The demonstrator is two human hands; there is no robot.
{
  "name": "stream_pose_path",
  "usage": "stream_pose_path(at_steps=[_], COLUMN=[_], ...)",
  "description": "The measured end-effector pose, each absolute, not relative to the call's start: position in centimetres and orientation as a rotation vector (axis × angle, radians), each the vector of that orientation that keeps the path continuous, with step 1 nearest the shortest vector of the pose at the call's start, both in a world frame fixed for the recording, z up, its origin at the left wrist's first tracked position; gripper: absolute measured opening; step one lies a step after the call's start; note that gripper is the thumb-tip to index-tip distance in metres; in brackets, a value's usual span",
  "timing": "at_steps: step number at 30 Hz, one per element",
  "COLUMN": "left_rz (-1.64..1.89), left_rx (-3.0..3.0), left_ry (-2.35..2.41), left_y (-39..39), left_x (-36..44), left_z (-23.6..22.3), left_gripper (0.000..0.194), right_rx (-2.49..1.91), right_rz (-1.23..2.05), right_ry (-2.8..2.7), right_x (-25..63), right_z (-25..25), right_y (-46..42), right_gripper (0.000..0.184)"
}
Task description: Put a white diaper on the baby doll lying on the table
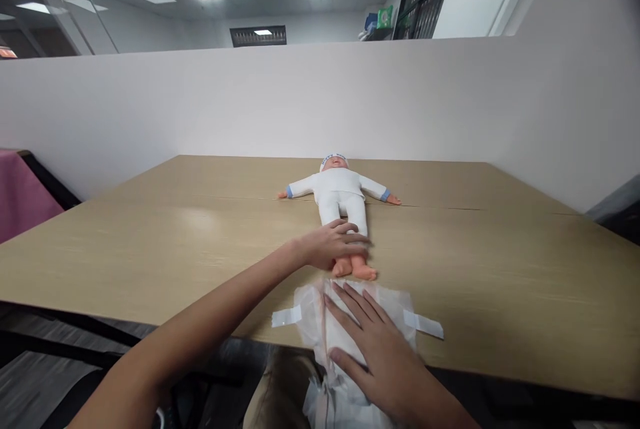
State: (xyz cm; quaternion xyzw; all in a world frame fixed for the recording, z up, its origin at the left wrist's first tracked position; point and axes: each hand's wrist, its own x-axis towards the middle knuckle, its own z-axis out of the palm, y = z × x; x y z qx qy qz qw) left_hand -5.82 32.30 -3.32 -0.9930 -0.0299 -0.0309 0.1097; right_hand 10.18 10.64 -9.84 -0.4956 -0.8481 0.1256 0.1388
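Note:
A baby doll (340,182) in a white outfit with blue cuffs and a white headband lies on its back with arms spread, feet toward me. My left hand (337,243) lies across its lower legs, fingers apart; the thumb is mostly hidden. Closer to me, an unfolded white diaper (310,305) lies with its two side tapes extended outward. Its upper part rests on the table, and its lower part hangs over the front edge. My right hand (373,342) is spread flat on the diaper, palm down.
The light wooden table (150,242) backs onto a white partition (240,102). Pink cloth (27,195) shows at the far left. Below the table's front edge are my legs (280,389) and dark chair parts. A dark object (620,209) stands at the right edge.

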Motion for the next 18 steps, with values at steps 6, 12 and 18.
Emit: stream_pose_path(at_steps=[6,12,18], left_rz=[-0.296,-0.697,-1.072], left_rx=[-3.007,-3.371,-3.507], left_ry=[-0.004,0.007,-0.364], left_y=[33.4,34.4,35.9], left_x=[-5.1,-4.9,-4.9], left_z=[-4.2,-0.2,4.9], left_gripper=[0.032,0.028,0.037], right_rx=[-1.379,-1.302,-1.332], right_rz=[0.395,0.378,0.339], right_ry=[-2.558,-2.631,-2.577], right_x=[10.9,11.3,11.1], right_z=[-10.7,-10.5,-10.2], right_y=[12.7,15.6,20.2], right_gripper=[0.077,0.075,0.065])
